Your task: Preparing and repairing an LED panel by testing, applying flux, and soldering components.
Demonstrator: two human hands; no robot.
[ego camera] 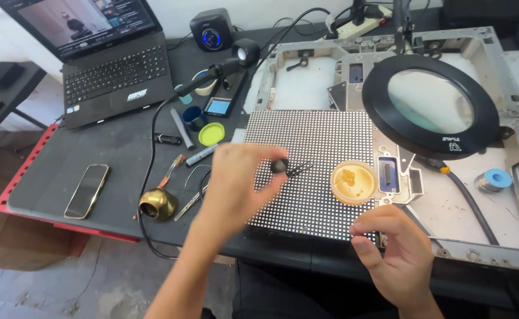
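Left hand (236, 180) raised over the bench, thumb + fingers pressed together in a pinch on tweezers (288, 168). Dark head of the tool sits right at the fingertips; thin prongs stick out to the right of the hand, pointing right + slightly up in the picture, long axis roughly level, twd the yellow flux tin (354, 183). Tips apart from the tin, near but not touching. Prongs blur into the dot pattern behind, so can't tell if tips are closed or how many prongs. Tool hangs above the LED matrix panel (312, 142); contact w/ panel can't be made out.

Right hand (392, 248) lower + right of the left hand, fingers curled loosely inward, resting at near edge of the panel, just below the flux tin. Holding nothing visible; inside of palm hidden, so can't tell for sure.

Beyond right hand: black ring magnifier lamp (431, 106) over a metal frame (507, 71), solder spool (494, 180) well to the right. Left of left hand: brass tip cleaner (158, 204) close by, phone (87, 190) farther left, laptop (112, 59) far left + up, screen partly cut off by the picture edge. Small speaker (211, 29) at the back.
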